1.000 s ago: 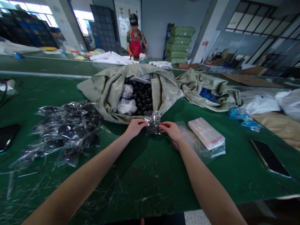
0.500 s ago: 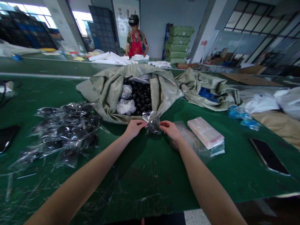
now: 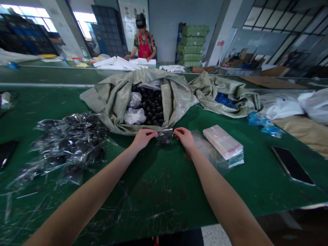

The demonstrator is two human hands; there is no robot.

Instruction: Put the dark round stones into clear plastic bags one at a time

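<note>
The left hand [image 3: 145, 139] and the right hand [image 3: 185, 137] pinch the top of one small clear bag [image 3: 164, 136] with dark balls inside, and just past it one big open woven sack [image 3: 112, 102] holds lots of black balls [image 3: 153, 106] and two puffy clear bags [image 3: 134, 116], with a heap of filled bags [image 3: 69, 147] left of the hands and one stack of flat bags [image 3: 222, 141] to the right.

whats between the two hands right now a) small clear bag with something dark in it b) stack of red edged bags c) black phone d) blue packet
a, the small clear plastic bag with dark contents sits between the left hand and the right hand, which hold its top edge
</note>
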